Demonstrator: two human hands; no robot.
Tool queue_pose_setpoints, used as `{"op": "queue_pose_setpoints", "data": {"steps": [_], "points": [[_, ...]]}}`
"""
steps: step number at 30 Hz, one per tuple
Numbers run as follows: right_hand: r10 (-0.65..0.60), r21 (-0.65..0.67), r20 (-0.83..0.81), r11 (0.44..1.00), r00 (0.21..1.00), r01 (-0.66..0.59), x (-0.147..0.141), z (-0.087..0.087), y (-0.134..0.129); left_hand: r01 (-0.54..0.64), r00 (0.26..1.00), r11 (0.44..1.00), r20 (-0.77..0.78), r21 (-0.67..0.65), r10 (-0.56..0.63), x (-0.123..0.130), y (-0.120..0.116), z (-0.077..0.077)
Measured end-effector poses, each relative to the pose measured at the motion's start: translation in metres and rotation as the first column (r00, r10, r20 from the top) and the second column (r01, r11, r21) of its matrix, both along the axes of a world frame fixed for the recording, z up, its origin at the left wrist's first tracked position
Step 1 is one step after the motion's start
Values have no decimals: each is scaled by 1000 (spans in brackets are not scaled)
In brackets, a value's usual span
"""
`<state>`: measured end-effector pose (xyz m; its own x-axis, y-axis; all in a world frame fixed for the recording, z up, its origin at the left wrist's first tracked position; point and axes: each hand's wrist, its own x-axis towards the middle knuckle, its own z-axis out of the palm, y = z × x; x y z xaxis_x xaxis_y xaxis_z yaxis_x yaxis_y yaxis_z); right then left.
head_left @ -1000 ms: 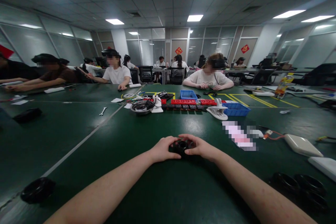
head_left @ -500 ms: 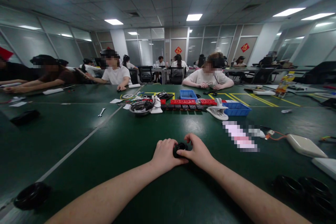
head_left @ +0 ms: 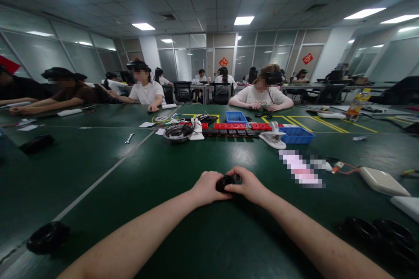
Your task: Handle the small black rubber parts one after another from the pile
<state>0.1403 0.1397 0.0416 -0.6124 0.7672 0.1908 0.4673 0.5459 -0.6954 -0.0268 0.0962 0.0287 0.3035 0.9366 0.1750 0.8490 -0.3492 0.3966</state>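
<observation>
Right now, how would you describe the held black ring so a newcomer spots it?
Over the dark green table, find the bare left hand and bare right hand. Between their fingers is a glossy black ring. Only this one is held; similar rings lie lower left and right.

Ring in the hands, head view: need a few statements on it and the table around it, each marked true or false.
1. Both the left hand and right hand touch the black ring. True.
2. The wrench lies right of both hands. False: the wrench lies to their left.
3. Three loose rings lie at lower right. True.
4. The tray beside the white clip is red. False: that tray is blue.
</observation>
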Motion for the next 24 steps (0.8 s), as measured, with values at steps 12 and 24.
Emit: {"op": "queue_pose_setpoints", "data": {"steps": [12,24], "points": [[266,-309,-161,901,951,-304,8,-2,11,206,979,977,4,-51,-206,-17,11,0],[83,-200,-181,973,980,-119,11,-17,20,6,987,1000,159,-7,-5,-12,-1,1]]}}
